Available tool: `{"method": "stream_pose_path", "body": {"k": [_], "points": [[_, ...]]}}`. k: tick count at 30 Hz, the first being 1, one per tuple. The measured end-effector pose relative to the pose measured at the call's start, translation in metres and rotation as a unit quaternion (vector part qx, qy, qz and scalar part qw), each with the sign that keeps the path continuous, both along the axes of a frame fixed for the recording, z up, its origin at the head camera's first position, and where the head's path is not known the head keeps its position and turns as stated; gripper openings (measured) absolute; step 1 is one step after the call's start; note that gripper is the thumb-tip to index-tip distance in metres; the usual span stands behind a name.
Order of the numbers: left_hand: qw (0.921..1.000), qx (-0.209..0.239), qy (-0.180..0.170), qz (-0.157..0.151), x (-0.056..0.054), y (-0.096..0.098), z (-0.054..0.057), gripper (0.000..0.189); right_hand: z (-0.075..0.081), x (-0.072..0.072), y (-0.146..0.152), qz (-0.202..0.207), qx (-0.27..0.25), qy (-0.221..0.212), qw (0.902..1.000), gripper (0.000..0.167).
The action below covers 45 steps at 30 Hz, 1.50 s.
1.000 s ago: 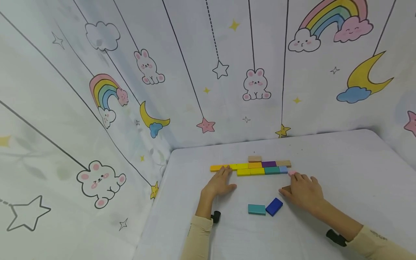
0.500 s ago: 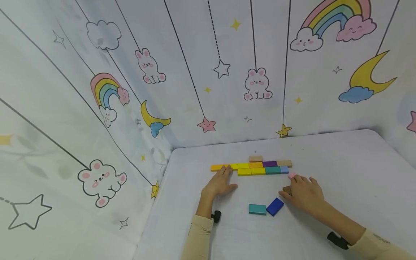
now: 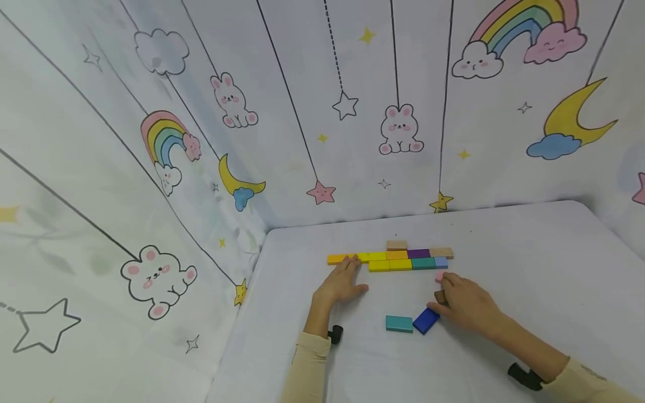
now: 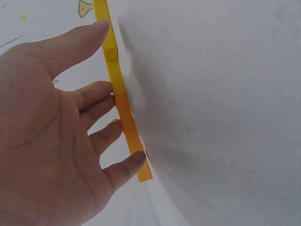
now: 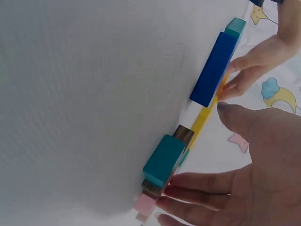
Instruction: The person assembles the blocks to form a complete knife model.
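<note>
My left hand (image 3: 340,282) rests fingertips along the near side of the row's orange block (image 4: 129,125) and yellow block (image 4: 117,77), fingers spread. At the row's right end, my right hand (image 3: 466,302) lies low over the table, its fingers reaching beside a pink block (image 3: 439,276) and a brown block (image 3: 440,297). In the right wrist view those extended fingertips meet a cluster with a teal block (image 5: 163,160), which my hand hides in the head view. My right thumb stands apart from the fingers, near a dark blue block (image 3: 426,321).
A turquoise block (image 3: 398,324) lies left of the dark blue one. The row continues with yellow blocks (image 3: 379,266), a green block (image 3: 423,263), a light blue block (image 3: 440,262), a purple block (image 3: 418,253) and wooden blocks (image 3: 441,253). A patterned cloth wall (image 3: 292,151) rises behind.
My right hand has shifted left and slightly nearer, and the pink and brown blocks have slid with it. My left hand stays at the row.
</note>
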<state>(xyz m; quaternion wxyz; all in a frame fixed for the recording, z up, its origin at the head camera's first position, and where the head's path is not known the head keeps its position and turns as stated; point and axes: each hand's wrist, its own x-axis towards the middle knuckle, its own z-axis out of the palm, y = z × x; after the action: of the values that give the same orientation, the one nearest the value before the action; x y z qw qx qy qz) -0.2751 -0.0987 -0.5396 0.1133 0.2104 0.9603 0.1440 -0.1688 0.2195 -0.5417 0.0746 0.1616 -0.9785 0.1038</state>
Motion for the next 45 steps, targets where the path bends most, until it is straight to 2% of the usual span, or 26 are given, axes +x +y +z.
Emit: {"method": "stream_pose_path", "body": {"k": [3, 6, 8, 12, 14, 23, 30, 34, 39, 45], "points": [[1.0, -0.001, -0.001, -0.001, -0.001, 0.001, -0.001, 0.075, -0.001, -0.001, -0.003, 0.005, -0.003, -0.001, 1.0, 0.063], [1.0, -0.006, -0.003, -0.003, -0.003, 0.001, -0.002, 0.075, -0.002, -0.003, -0.007, 0.007, -0.007, -0.008, 0.9999, 0.058], [1.0, -0.008, -0.004, -0.002, -0.004, 0.002, -0.002, 0.075, -0.002, -0.004, -0.01, 0.006, -0.01, -0.02, 0.9997, 0.065], [1.0, -0.007, -0.003, -0.003, -0.004, 0.003, -0.002, 0.074, -0.002, -0.004, -0.015, -0.003, -0.011, -0.047, 0.9988, 0.088], [1.0, -0.006, -0.001, -0.004, -0.004, 0.003, -0.001, 0.074, -0.002, -0.005, -0.017, -0.003, -0.005, -0.054, 0.9985, 0.092], [0.9999, -0.013, 0.0, -0.003, -0.002, 0.001, 0.003, 0.074, -0.003, -0.009, -0.023, 0.02, 0.007, -0.042, 0.9989, 0.089], [0.9999, -0.015, -0.001, 0.002, -0.003, 0.001, 0.0, 0.074, -0.001, -0.01, -0.027, 0.04, 0.001, -0.049, 0.998, 0.084], [0.9999, -0.016, -0.003, 0.003, -0.003, 0.0, -0.001, 0.075, 0.0, -0.01, -0.029, 0.054, -0.003, -0.047, 0.9974, 0.087], [0.9999, -0.014, -0.003, 0.005, -0.002, 0.0, -0.001, 0.075, 0.0, -0.01, -0.032, 0.056, -0.013, -0.047, 0.9973, 0.092], [0.9999, -0.011, -0.005, 0.008, -0.003, 0.0, -0.004, 0.076, 0.0, -0.011, -0.035, 0.057, -0.005, -0.043, 0.9974, 0.089]]}}
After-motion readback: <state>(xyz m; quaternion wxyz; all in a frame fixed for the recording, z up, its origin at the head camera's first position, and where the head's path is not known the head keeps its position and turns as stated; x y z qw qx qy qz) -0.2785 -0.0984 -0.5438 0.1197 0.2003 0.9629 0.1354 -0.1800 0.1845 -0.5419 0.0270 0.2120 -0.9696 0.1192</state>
